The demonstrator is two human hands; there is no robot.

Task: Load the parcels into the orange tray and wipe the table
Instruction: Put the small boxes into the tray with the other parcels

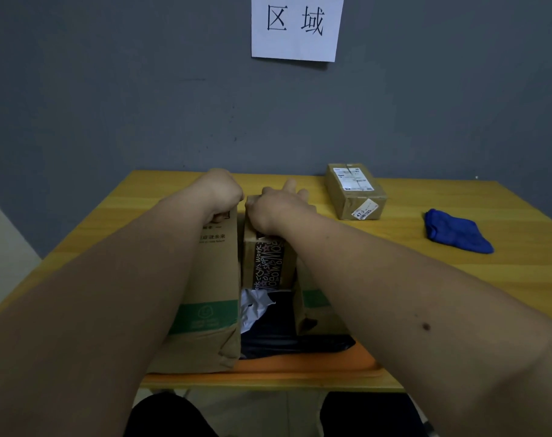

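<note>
Holding the big box (205, 279) aside, the left hand (219, 190) grips its edge; the right hand (274, 209), clasping the patterned box (267, 263), should lower it straight into the orange tray (300, 364).

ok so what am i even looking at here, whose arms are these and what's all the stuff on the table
This is one picture from a camera worn on a person's head, looking forward and down, so the two bare arms are the wearer's own. The left hand grips the top edge of a tall cardboard box. The right hand rests on a smaller box with patterned tape beside it. Both boxes stand in an orange tray at the near edge of a yellow wooden table, along with a black bag. Farther back, one taped parcel sits outside the tray, and a blue cloth lies to its right. A paper sign hangs on the grey wall.
</note>
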